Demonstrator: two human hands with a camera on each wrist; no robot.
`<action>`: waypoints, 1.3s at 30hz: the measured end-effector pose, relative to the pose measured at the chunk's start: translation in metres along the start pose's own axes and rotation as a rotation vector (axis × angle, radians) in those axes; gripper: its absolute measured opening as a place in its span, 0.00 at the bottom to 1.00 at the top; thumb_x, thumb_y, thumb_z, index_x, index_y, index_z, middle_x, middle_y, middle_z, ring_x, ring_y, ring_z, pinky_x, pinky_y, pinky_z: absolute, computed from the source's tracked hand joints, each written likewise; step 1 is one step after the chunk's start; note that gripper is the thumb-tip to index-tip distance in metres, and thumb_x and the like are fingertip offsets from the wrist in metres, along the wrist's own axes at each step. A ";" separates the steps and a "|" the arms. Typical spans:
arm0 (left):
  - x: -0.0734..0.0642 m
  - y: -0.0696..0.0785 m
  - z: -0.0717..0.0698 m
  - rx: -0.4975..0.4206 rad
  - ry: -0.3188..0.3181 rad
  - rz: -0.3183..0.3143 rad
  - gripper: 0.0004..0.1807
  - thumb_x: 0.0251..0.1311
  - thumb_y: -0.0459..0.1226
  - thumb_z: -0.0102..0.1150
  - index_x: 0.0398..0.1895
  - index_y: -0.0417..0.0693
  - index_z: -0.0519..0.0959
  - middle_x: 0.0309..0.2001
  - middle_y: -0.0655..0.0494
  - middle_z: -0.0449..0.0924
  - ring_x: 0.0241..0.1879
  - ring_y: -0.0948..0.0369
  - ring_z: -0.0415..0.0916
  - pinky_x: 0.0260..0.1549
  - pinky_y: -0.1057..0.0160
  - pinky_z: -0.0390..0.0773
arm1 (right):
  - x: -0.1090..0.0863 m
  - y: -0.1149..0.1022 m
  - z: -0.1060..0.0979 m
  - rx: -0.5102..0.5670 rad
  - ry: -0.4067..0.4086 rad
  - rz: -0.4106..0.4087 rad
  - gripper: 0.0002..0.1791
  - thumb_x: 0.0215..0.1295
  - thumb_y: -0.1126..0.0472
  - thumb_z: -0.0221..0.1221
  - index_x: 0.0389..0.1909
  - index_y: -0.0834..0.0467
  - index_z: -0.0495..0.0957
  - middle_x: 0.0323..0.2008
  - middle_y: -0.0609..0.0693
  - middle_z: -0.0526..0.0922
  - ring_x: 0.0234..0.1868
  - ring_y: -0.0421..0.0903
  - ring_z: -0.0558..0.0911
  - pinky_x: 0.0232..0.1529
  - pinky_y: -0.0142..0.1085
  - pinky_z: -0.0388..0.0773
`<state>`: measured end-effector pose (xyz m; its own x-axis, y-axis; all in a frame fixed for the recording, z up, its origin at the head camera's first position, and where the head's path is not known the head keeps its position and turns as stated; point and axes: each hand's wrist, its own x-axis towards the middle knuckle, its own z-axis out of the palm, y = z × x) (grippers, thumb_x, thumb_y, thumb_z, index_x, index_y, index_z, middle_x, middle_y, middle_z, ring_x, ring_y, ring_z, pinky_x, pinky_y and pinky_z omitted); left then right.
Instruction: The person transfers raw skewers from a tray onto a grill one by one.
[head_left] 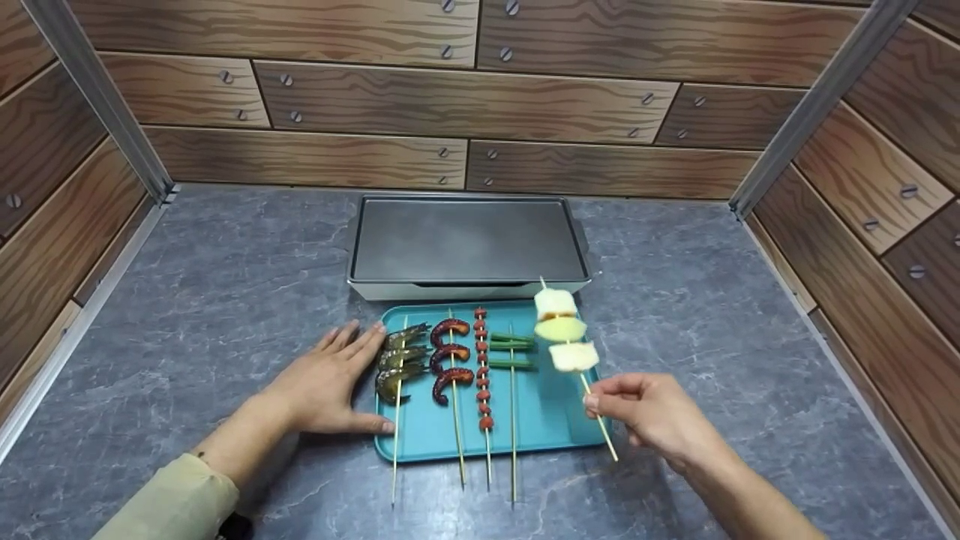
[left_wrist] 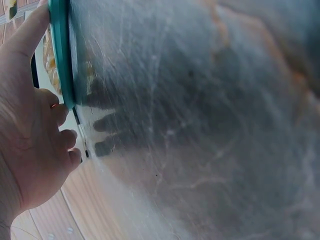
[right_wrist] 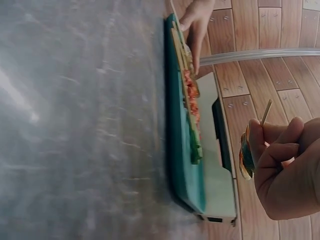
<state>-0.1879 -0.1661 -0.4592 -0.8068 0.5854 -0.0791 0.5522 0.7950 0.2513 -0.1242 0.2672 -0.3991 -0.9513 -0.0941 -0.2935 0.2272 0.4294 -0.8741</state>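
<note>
My right hand (head_left: 660, 416) pinches the lower stick of a skewer (head_left: 574, 357) between thumb and fingertips. It carries two whitish chunks with a yellow-green slice between them, raised over the right side of a teal tray (head_left: 559, 420). At the tray's left edge my left hand (head_left: 330, 386) rests with fingers extended, touching the rim (left_wrist: 61, 60). Lying side by side on the tray are a shrimp skewer (head_left: 401, 356), an octopus-tentacle skewer (head_left: 452, 352), a skewer of small red pieces (head_left: 482, 360) and one of green stalks (head_left: 513, 343). Their stick ends overhang the front rim.
Right behind the tray stands a flat dark griddle (head_left: 469, 240) with a pale base. Wood-patterned panels (head_left: 465, 97) enclose the grey marbled tabletop (head_left: 720, 300) at the back and both sides.
</note>
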 end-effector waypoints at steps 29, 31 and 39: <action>0.000 -0.003 0.005 -0.018 0.010 0.015 0.75 0.51 0.81 0.58 0.86 0.37 0.46 0.85 0.41 0.48 0.82 0.34 0.44 0.80 0.37 0.47 | 0.077 -0.052 -0.010 -0.042 0.121 -0.054 0.10 0.73 0.62 0.67 0.44 0.66 0.88 0.34 0.52 0.90 0.15 0.34 0.66 0.17 0.26 0.64; 0.000 -0.003 0.005 -0.015 0.011 0.013 0.75 0.51 0.81 0.57 0.86 0.37 0.46 0.85 0.41 0.48 0.82 0.34 0.44 0.80 0.37 0.47 | 0.083 -0.053 -0.010 -0.042 0.126 -0.062 0.09 0.73 0.62 0.67 0.44 0.66 0.88 0.33 0.52 0.90 0.15 0.34 0.67 0.17 0.26 0.66; 0.001 -0.002 0.003 -0.016 0.011 0.011 0.75 0.51 0.82 0.57 0.86 0.37 0.47 0.85 0.42 0.47 0.82 0.35 0.44 0.80 0.37 0.47 | 0.108 -0.052 -0.014 -0.043 0.141 -0.027 0.11 0.74 0.61 0.66 0.47 0.66 0.87 0.36 0.52 0.90 0.18 0.35 0.70 0.21 0.27 0.69</action>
<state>-0.1897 -0.1666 -0.4632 -0.8030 0.5924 -0.0651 0.5580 0.7857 0.2671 -0.2414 0.2477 -0.3800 -0.9775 0.0190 -0.2100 0.1944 0.4669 -0.8627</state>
